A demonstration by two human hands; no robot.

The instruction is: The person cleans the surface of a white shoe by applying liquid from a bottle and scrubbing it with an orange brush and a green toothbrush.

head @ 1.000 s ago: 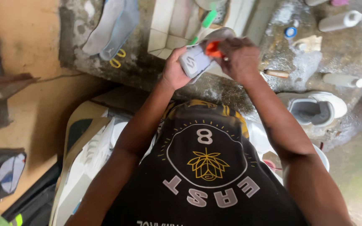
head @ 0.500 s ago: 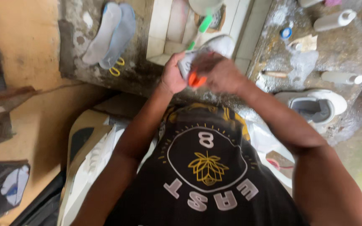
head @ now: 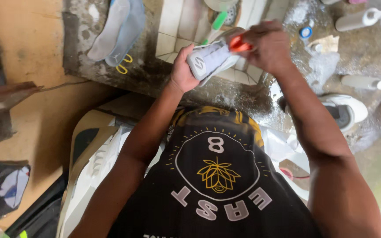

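Both hands busy | left hand [head: 182, 72] clamps shoe [head: 210, 59] | right hand [head: 265, 46] grips orange brush [head: 238, 44] atop

The right hand [head: 267, 46] hides most of the orange brush [head: 239, 44], so its bristles cannot be made out, and the left hand [head: 182, 72] covers the heel of the grey shoe [head: 210, 59]. At four o'clock from them, the right forearm [head: 307, 119] hides part of the white shoe [head: 349, 110]. At twelve o'clock the top edge cuts off the insoles [head: 120, 26], and the green handle [head: 219, 20] is blurred.
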